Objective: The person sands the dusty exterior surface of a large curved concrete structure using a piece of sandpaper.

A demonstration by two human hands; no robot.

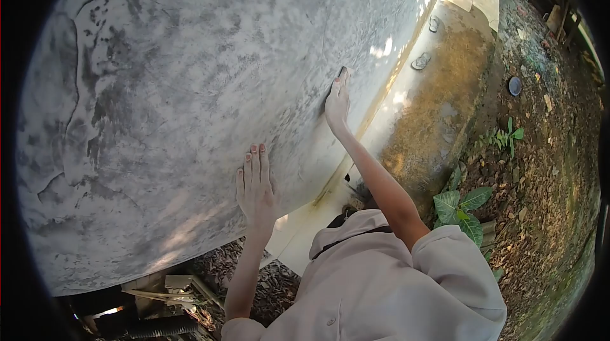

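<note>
My left hand [257, 191] lies flat against a grey, patchy plastered wall [171, 87], its fingers stretched and a little apart. Higher up and to the right, my right hand [338, 102] presses on the same wall, seen edge-on with fingers and thumb close together. A small dark patch shows at its fingertips; whether this is a thin held thing or a shadow I cannot make out. Pale dust coats both hands. Cracks and a raised ridge run down the wall's left side.
A stained concrete ledge [432, 112] runs along the wall's foot, with a pair of sandals [420, 61] on it. Beyond lie leaf-strewn ground [540, 169], a green plant [460, 209] and a round dark dish [515, 86]. Wood scraps [171, 291] lie at the lower left.
</note>
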